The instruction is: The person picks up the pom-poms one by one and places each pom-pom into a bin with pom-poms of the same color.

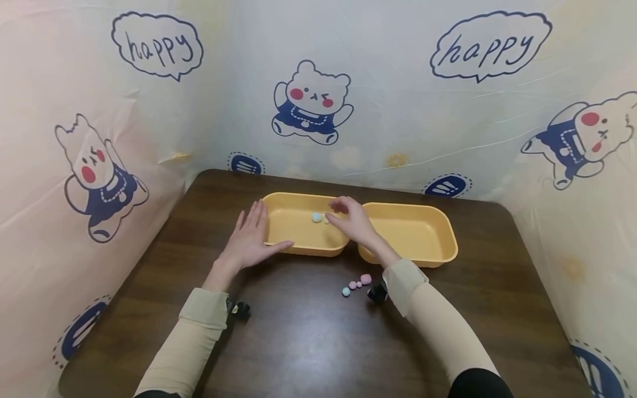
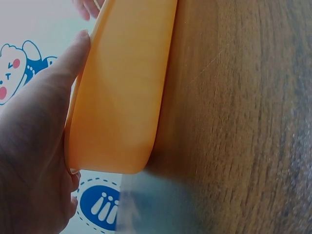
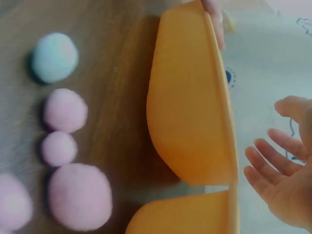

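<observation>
Against the left end of the left yellow tray point(image 1: 308, 250) rests my left hand point(image 1: 249, 237), its fingers straight and its thumb along the near rim. Over that tray's right end hovers my right hand point(image 1: 353, 221), fingers loosely bent. The right wrist view shows the thumb apart from the fingers and nothing between them. Inside the tray lie a light blue ball point(image 1: 316, 217) and a small pale bit point(image 1: 326, 221) beside it, close below the right thumb. On the table in front, a blue ball point(image 3: 55, 57) and several pink balls point(image 3: 80, 196) form a row.
A second yellow tray point(image 1: 408, 261) stands just right of the first, their ends close together. The brown wooden table point(image 1: 308, 331) extends toward me. Behind it hangs a patterned cloth point(image 1: 388, 110) with cartoon bears.
</observation>
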`<state>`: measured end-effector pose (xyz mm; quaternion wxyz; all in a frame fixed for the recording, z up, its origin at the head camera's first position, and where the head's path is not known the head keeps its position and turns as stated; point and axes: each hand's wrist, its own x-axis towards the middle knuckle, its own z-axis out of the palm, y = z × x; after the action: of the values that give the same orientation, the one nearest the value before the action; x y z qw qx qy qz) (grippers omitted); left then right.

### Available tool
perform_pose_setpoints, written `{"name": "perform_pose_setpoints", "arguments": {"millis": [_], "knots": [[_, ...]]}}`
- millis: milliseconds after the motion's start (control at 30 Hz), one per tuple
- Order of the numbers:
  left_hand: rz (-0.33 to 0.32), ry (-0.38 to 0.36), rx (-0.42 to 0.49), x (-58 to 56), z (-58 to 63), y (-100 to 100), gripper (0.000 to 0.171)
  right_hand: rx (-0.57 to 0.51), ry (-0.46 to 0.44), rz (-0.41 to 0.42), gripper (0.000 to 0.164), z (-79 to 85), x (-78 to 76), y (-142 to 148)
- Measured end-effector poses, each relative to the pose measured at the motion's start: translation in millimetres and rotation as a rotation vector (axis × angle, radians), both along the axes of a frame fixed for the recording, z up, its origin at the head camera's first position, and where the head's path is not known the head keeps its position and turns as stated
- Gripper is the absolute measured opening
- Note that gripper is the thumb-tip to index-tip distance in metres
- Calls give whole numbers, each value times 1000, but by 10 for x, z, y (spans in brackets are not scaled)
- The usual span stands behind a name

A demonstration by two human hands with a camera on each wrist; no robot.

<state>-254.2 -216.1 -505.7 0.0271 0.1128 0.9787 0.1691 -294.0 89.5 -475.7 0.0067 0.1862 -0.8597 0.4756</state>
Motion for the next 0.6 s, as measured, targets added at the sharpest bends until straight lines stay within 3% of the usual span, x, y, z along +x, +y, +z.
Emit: {"name": "perform_pose_setpoints", "arguments": {"millis": [300,600], "knots": [[-13,6,-5,-4,-11,-10,136,-50,22,-4,37,26,420,208],[-7,10,-3,-14,-21,-14,136,-113,14,15,36,-19,709,335]]}}
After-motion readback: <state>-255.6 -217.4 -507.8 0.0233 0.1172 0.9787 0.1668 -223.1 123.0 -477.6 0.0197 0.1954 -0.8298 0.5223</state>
